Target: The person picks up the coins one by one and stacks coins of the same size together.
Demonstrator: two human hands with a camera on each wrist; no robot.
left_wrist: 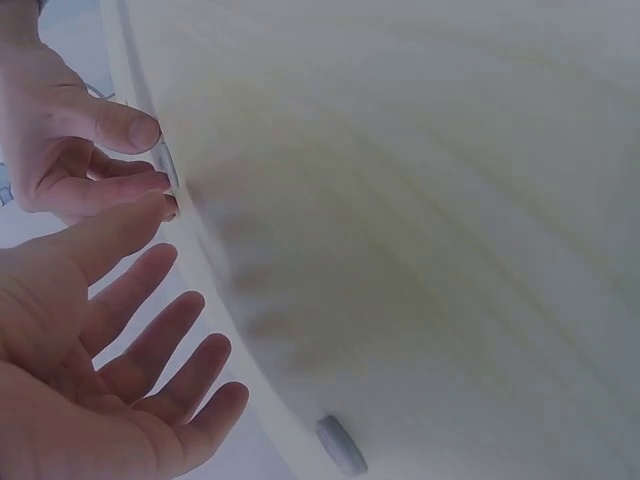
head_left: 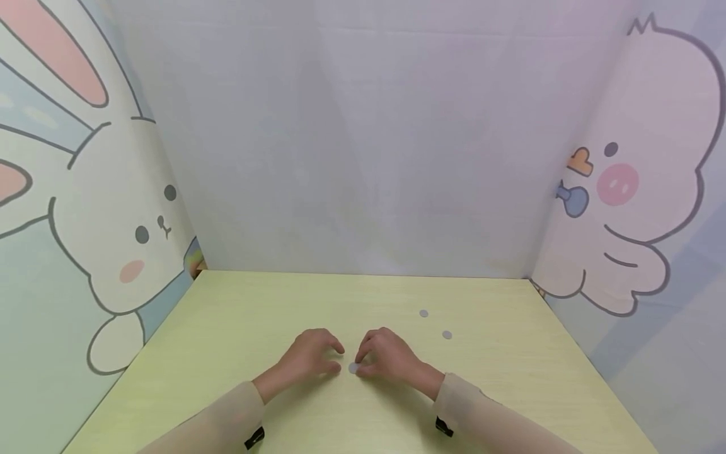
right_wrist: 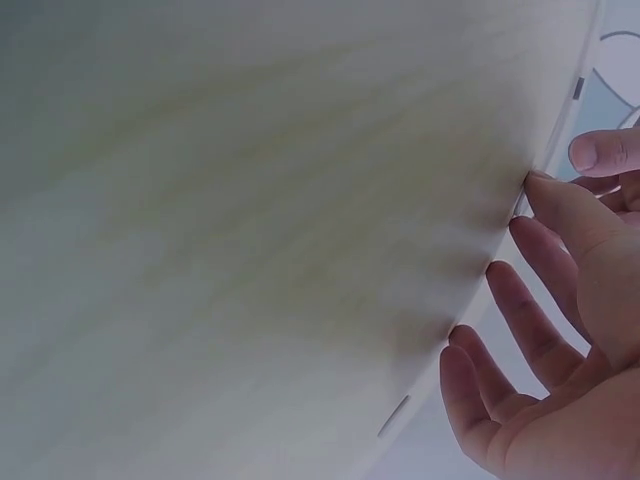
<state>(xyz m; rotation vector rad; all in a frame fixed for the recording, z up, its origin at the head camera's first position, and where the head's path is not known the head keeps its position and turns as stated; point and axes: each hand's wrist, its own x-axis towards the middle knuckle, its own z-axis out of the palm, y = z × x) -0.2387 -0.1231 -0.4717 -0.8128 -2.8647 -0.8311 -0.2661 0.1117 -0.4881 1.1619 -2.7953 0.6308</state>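
A small grey disc (head_left: 353, 367) lies on the table (head_left: 493, 391) between the hands. My right hand (head_left: 391, 356) pinches its edges between thumb and index fingertip, as the right wrist view also shows; the other fingers of that hand (right_wrist: 560, 350) are bent loosely. Just left of the disc is my left hand (head_left: 312, 353), thumb and fingers spread and relaxed, holding nothing. In the left wrist view its fingers (left_wrist: 165, 335) curve gently above the tabletop. Close by there stands out another grey disc (left_wrist: 341, 445), which I cannot make out in the head view.
Two more grey discs, one farther back (head_left: 423, 313) and one nearer (head_left: 447, 335), lie on the table right of the hands. A pale cloth wall (head_left: 363, 157) rises behind the table, with a printed rabbit (head_left: 108, 239) at left and a printed chick (head_left: 652, 126) at right.
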